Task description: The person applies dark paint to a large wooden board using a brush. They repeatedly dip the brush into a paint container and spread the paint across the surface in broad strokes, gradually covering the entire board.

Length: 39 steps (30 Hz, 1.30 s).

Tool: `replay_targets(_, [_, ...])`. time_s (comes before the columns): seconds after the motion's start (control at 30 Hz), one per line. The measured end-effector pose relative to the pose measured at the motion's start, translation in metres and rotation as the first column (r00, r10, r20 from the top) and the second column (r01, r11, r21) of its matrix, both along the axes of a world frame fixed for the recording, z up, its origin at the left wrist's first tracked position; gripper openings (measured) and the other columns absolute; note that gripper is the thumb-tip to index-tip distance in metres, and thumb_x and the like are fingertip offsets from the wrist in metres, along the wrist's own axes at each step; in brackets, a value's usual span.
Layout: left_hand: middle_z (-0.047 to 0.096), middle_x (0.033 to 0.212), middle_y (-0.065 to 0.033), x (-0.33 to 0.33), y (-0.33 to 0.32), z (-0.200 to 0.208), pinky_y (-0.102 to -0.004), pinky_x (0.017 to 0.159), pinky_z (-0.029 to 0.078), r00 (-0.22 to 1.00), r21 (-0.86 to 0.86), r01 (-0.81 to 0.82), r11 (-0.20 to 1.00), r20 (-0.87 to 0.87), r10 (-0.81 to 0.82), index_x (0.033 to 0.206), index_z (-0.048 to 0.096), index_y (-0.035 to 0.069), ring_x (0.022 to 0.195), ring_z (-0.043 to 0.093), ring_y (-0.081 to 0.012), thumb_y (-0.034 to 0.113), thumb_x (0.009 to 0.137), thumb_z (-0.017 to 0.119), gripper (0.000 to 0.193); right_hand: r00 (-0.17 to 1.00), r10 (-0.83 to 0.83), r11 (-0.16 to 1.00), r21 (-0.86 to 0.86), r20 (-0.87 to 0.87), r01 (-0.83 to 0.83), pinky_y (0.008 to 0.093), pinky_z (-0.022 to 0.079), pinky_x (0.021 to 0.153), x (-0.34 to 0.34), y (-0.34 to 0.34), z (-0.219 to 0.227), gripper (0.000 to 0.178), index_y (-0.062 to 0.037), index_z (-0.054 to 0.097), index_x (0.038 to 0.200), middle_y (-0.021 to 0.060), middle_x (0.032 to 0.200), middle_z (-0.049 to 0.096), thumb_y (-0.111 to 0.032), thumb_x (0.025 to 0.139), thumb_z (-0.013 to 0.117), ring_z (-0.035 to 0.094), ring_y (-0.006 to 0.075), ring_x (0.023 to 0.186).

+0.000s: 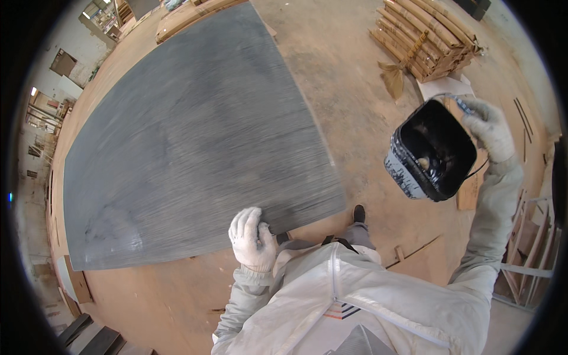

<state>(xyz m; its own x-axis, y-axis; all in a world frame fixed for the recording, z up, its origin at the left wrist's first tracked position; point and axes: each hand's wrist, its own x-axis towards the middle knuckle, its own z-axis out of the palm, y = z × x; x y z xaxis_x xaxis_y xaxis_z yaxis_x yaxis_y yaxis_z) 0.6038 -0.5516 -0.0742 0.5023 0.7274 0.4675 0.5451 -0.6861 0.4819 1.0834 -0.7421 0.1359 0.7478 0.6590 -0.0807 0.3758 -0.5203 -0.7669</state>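
My right hand (490, 127), in a white work glove, grips a squarish paint bucket (405, 171) at its upper right rim. The bucket is tilted so its dark inside shows, and black paint streaks its pale outer wall. A small pool of something wet and glossy lies inside. A bit of blue shows at the gripping fingers; I cannot make out what it is. My left hand (253, 241), also gloved, is at the near edge of a large dark grey panel (201, 130). Its fingers are loosely bent, the thumb apart, with nothing visible in them. Whether it touches the panel I cannot tell.
A stack of long brown-wrapped bundles (423, 38) stands on the dusty floor (331, 71) at the far right. Wooden frames (529, 248) lean at the right edge. Dark boards (100, 342) lie at the lower left. My shoe (359, 213) is beside the panel's near right corner.
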Motion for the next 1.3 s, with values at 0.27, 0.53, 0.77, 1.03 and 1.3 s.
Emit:
replay_targets(0.27, [0.056, 0.154, -0.0254, 0.109, -0.066, -0.027, -0.0567, 0.120, 0.046, 0.954, 0.009, -0.300, 0.954, 0.000, 0.300, 0.149, 0.058, -0.008, 0.144, 0.053, -0.0447, 0.006, 0.103, 0.062, 0.048, 0.984, 0.010, 0.983, -0.176, -0.179, -0.042, 0.0378, 0.057, 0.106, 0.171, -0.084, -0.282, 0.058, 0.0056, 0.067, 0.142, 0.0223, 0.130, 0.077, -0.017, 0.090, 0.079, 0.075, 0.0293, 0.117])
replay_targets(0.53, [0.045, 0.168, -0.0248, 0.157, -0.086, -0.046, -0.0446, 0.127, 0.039, 0.724, -0.342, -0.646, 0.682, 0.008, 0.690, 0.167, 0.040, -0.002, 0.152, 0.049, -0.0359, 0.020, 0.113, 0.048, 0.058, 0.826, -0.308, 0.931, -0.329, -0.471, 0.160, 0.0383, 0.055, 0.103, 0.276, -0.162, -0.624, 0.064, 0.0058, 0.063, 0.147, 0.0185, 0.126, 0.077, -0.013, 0.089, 0.081, 0.073, 0.0276, 0.112])
replay_targets(0.77, [0.043, 0.171, -0.0189, 0.160, -0.094, -0.053, -0.0501, 0.127, 0.038, 0.596, -0.238, -0.775, 0.586, 0.037, 0.802, 0.168, 0.043, 0.006, 0.154, 0.046, -0.0357, 0.036, 0.114, 0.053, 0.062, 0.525, -0.539, 0.842, -0.424, -0.659, 0.332, 0.0328, 0.049, 0.058, 0.306, -0.143, -0.788, 0.050, 0.0010, 0.068, 0.140, 0.0022, 0.085, 0.069, -0.008, 0.092, 0.078, 0.059, 0.0133, 0.065])
replay_targets(1.03, [0.050, 0.165, -0.0193, 0.154, -0.100, -0.046, -0.0466, 0.126, 0.038, 0.499, -0.058, -0.866, 0.496, -0.126, 0.857, 0.163, 0.047, 0.001, 0.149, 0.050, -0.0314, 0.040, 0.113, 0.051, 0.063, 0.360, -0.571, 0.815, -0.454, -0.738, 0.361, 0.0391, 0.056, 0.058, 0.276, -0.148, -0.903, 0.038, 0.0009, 0.073, 0.126, 0.0052, 0.084, 0.068, -0.002, 0.088, 0.072, 0.063, 0.0191, 0.068])
replay_targets(1.3, [0.050, 0.165, -0.0198, 0.142, -0.115, -0.047, -0.0489, 0.127, 0.036, 0.484, -0.020, -0.872, 0.488, -0.173, 0.858, 0.159, 0.052, -0.003, 0.151, 0.049, -0.0316, 0.042, 0.114, 0.049, 0.064, 0.500, -0.636, 0.770, -0.532, -0.588, 0.354, 0.0401, 0.060, 0.078, 0.276, -0.156, -0.914, 0.039, -0.0012, 0.077, 0.122, 0.0115, 0.097, 0.077, -0.004, 0.084, 0.072, 0.074, 0.0252, 0.087])
